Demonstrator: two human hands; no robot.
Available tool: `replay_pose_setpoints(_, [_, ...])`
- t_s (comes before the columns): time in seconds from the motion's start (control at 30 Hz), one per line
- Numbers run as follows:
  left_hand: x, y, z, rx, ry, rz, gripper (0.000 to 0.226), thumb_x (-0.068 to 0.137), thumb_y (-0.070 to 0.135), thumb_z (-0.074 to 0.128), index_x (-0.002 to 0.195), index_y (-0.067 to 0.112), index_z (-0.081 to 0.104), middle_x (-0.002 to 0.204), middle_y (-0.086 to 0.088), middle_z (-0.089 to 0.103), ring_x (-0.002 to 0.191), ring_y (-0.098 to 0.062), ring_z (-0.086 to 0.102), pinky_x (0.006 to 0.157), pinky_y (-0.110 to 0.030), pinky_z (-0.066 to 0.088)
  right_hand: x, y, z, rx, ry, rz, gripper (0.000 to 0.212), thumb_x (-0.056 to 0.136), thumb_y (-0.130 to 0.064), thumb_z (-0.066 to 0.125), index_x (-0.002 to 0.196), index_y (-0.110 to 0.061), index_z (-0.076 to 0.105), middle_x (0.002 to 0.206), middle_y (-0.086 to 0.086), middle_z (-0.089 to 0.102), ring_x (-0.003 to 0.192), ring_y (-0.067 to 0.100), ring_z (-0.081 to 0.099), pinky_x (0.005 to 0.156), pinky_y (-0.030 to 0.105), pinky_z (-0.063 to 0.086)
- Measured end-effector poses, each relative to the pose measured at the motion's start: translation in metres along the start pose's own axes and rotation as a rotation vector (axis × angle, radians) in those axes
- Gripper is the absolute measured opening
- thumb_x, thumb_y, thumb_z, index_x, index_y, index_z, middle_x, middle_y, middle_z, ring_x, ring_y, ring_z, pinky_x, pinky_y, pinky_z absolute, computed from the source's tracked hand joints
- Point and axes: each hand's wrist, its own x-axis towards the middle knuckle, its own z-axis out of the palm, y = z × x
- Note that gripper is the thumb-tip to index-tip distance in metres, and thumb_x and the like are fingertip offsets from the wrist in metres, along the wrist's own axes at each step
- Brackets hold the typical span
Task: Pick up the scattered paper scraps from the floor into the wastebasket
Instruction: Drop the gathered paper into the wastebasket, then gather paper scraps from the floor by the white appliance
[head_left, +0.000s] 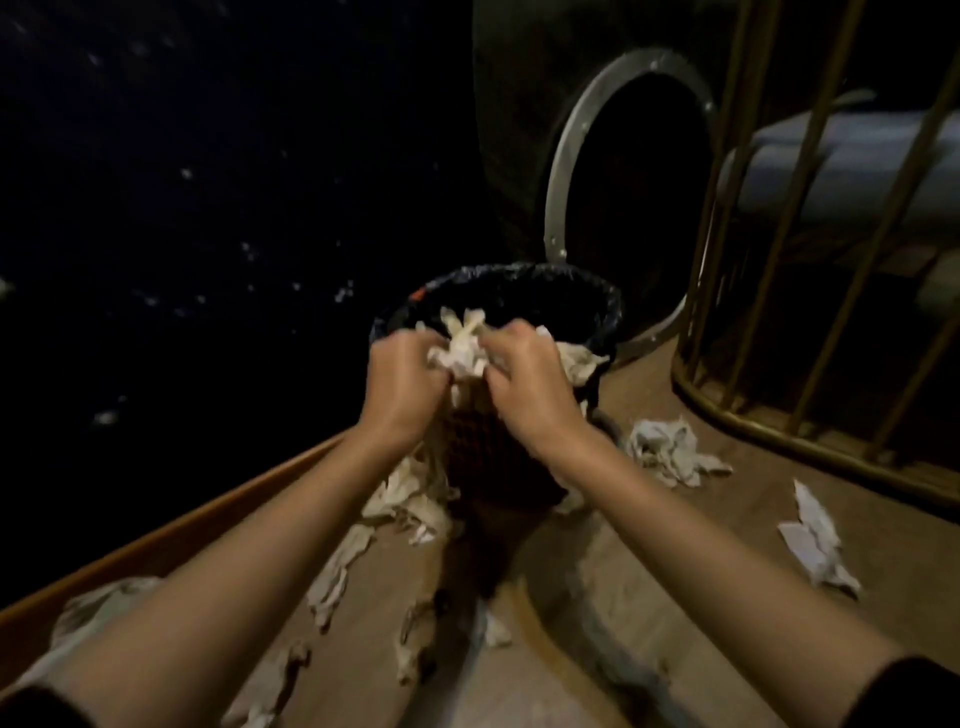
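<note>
Crumpled off-white paper wad (464, 347) is squeezed between the left hand (402, 376) and right hand (527, 375), both clamped on it right over the near rim of the wastebasket (605, 304). Looks like the drop-in step; next they just need to let go over the opening. Plenty of scraps still on the floor (649, 545): a pile (670, 457) to the right, strips (337, 571) near left.

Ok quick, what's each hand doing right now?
Left hand: closed on the paper wad over the wastebasket.
Right hand: closed on the same paper wad.
</note>
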Motion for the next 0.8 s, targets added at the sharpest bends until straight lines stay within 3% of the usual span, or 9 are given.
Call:
replay_pose_setpoints(0.1, [0.065, 0.026, -0.016, -0.027, 0.100, -0.040, 0.022, 0.075, 0.006, 0.059, 0.092, 0.012, 0.072, 0.087, -0.011, 0.074, 0.087, -0.024, 0.066, 0.068, -0.025, 0.044, 0.079, -0.009, -0.020, 0.018, 0.042, 0.056, 0.020, 0.077, 0.001, 0.051, 0.063, -0.012, 0.053, 0.068, 0.004, 0.047, 0.068, 0.021, 0.046, 0.060, 0.031, 0.032])
replay_pose_setpoints(0.17, [0.098, 0.037, -0.017, -0.081, 0.099, -0.097, 0.023, 0.080, 0.009, 0.057, 0.098, 0.013, 0.070, 0.096, -0.011, 0.072, 0.094, -0.025, 0.065, 0.074, -0.027, 0.047, 0.116, -0.007, -0.026, 0.059, 0.009, 0.136, 0.014, 0.080, -0.006, 0.055, 0.073, -0.013, 0.065, 0.075, 0.008, 0.062, 0.074, 0.022, 0.054, 0.062, 0.029, 0.034])
replay_pose_setpoints(0.27, [0.124, 0.039, -0.008, -0.100, -0.079, -0.125, 0.037, 0.084, 0.014, 0.055, 0.121, 0.013, 0.057, 0.119, -0.016, 0.064, 0.112, -0.030, 0.057, 0.089, -0.030, 0.044, 0.138, 0.008, -0.027, 0.100, -0.030, 0.259, 0.017, 0.084, -0.016, 0.058, 0.095, -0.009, 0.069, 0.095, 0.014, 0.070, 0.094, 0.028, 0.062, 0.066, 0.028, 0.037])
replay_pose_setpoints(0.33, [0.122, 0.032, -0.002, -0.169, -0.228, -0.168, 0.053, 0.087, 0.020, 0.057, 0.137, 0.015, 0.040, 0.136, -0.016, 0.051, 0.126, -0.030, 0.047, 0.096, -0.030, 0.040, 0.136, 0.023, -0.023, 0.065, -0.167, 0.331, 0.025, 0.086, -0.022, 0.058, 0.104, -0.007, 0.066, 0.107, 0.017, 0.068, 0.103, 0.031, 0.060, 0.075, 0.032, 0.043])
replay_pose_setpoints(0.4, [0.109, 0.020, 0.000, -0.237, -0.259, -0.198, 0.066, 0.086, 0.023, 0.060, 0.144, 0.021, 0.028, 0.146, -0.011, 0.040, 0.132, -0.026, 0.041, 0.101, -0.030, 0.037, 0.128, 0.035, -0.019, 0.054, -0.270, 0.443, 0.032, 0.085, -0.026, 0.062, 0.109, -0.006, 0.063, 0.113, 0.016, 0.065, 0.104, 0.030, 0.061, 0.081, 0.033, 0.047])
replay_pose_setpoints(0.5, [0.076, 0.002, -0.005, -0.225, -0.013, -0.100, 0.052, 0.085, 0.017, 0.061, 0.134, 0.024, 0.046, 0.129, -0.007, 0.058, 0.114, -0.019, 0.057, 0.090, -0.024, 0.046, 0.108, 0.035, -0.020, 0.065, -0.068, 0.492, 0.028, 0.083, -0.025, 0.067, 0.107, -0.010, 0.065, 0.110, 0.012, 0.067, 0.099, 0.027, 0.063, 0.083, 0.034, 0.053])
replay_pose_setpoints(0.6, [0.027, -0.022, -0.001, -0.128, 0.144, 0.036, 0.031, 0.083, 0.006, 0.058, 0.111, 0.019, 0.063, 0.097, -0.003, 0.067, 0.091, -0.013, 0.063, 0.078, -0.023, 0.050, 0.060, 0.014, -0.034, 0.118, 0.221, 0.286, 0.011, 0.085, -0.015, 0.062, 0.093, -0.013, 0.069, 0.090, 0.006, 0.068, 0.083, 0.017, 0.063, 0.066, 0.017, 0.045])
replay_pose_setpoints(0.7, [-0.043, -0.058, 0.027, -0.012, 0.002, 0.071, 0.028, 0.082, 0.005, 0.054, 0.106, 0.016, 0.063, 0.097, -0.005, 0.064, 0.092, -0.019, 0.060, 0.081, -0.031, 0.049, -0.022, 0.016, -0.031, 0.108, 0.228, 0.186, 0.008, 0.084, -0.010, 0.062, 0.088, -0.014, 0.067, 0.083, 0.001, 0.063, 0.078, 0.010, 0.058, 0.068, 0.014, 0.043])
replay_pose_setpoints(0.8, [-0.125, -0.089, 0.069, 0.071, -0.411, -0.082, 0.040, 0.086, 0.018, 0.051, 0.126, 0.021, 0.051, 0.133, -0.012, 0.047, 0.126, -0.029, 0.042, 0.106, -0.040, 0.037, -0.122, 0.049, 0.001, -0.062, -0.123, 0.431, 0.023, 0.082, -0.010, 0.060, 0.103, -0.020, 0.063, 0.103, 0.010, 0.065, 0.098, 0.026, 0.059, 0.082, 0.031, 0.046])
